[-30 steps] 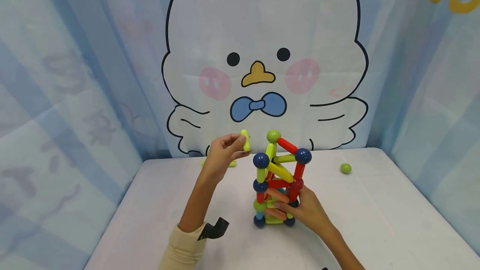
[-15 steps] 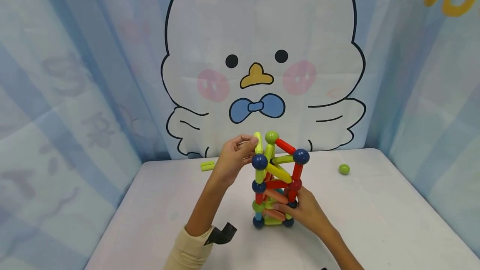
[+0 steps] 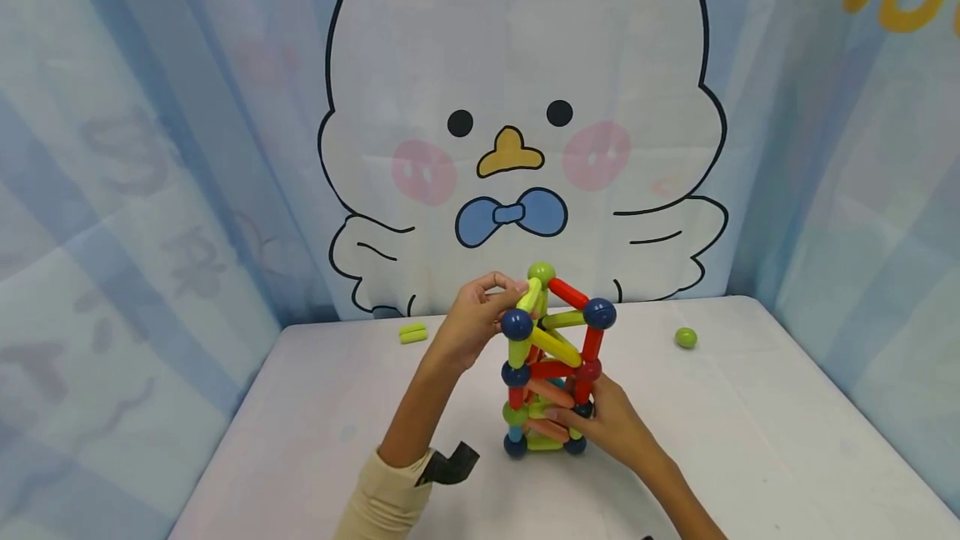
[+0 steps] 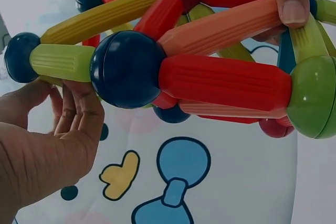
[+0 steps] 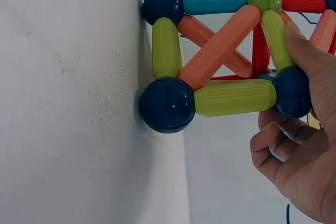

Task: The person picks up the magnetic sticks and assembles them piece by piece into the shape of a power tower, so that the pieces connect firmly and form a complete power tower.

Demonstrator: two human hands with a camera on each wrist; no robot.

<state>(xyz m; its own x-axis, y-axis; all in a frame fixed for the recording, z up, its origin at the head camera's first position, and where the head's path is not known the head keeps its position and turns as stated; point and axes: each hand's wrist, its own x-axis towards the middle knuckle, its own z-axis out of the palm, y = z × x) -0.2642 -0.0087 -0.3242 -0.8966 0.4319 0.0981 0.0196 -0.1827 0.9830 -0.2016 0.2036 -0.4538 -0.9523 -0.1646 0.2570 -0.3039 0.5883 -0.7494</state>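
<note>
Now the left hand has come in closer, and the yellow-green stick it pinches leans against the top of the tower. Before, that stick was up in the air, away from the tower. It sits between the green ball on top and a dark blue ball just below.

The right hand wraps its fingers around the low part of the tower. Its fingertips press on an orange stick.

The tower stands up tall near the middle of the white table, a bit toward the front. It is made of red, orange, yellow and green sticks joined by balls. Open table lies on both sides of it, more on the right. The two arms fill the space in front.

A loose green ball lies far off to the right, near the back edge. A small yellow-green piece lies at the back, left of the left hand.

Behind the table hangs a blue curtain with a big white duck on it. The curtain closes in the left and right sides too.
</note>
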